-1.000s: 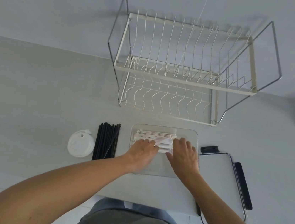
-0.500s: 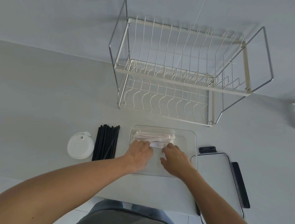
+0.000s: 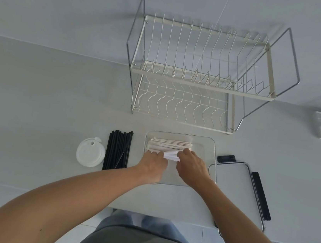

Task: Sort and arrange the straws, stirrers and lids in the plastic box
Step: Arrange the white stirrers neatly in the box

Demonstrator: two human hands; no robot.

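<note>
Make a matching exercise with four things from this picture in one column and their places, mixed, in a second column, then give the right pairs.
1. paper-wrapped straws
2. black straws
3. white lid
4. box lid with black clips

a. furthest left on the counter
b. right of the plastic box
c. inside the plastic box
d. between the white lid and the plastic box

Pairs: 1-c, 2-d, 3-a, 4-b

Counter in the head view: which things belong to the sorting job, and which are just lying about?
Job:
clear plastic box
paper-wrapped straws, under both hands
black stirrers
white lid
left hand
right hand

Lying about:
dish rack
box cover with black clips
</note>
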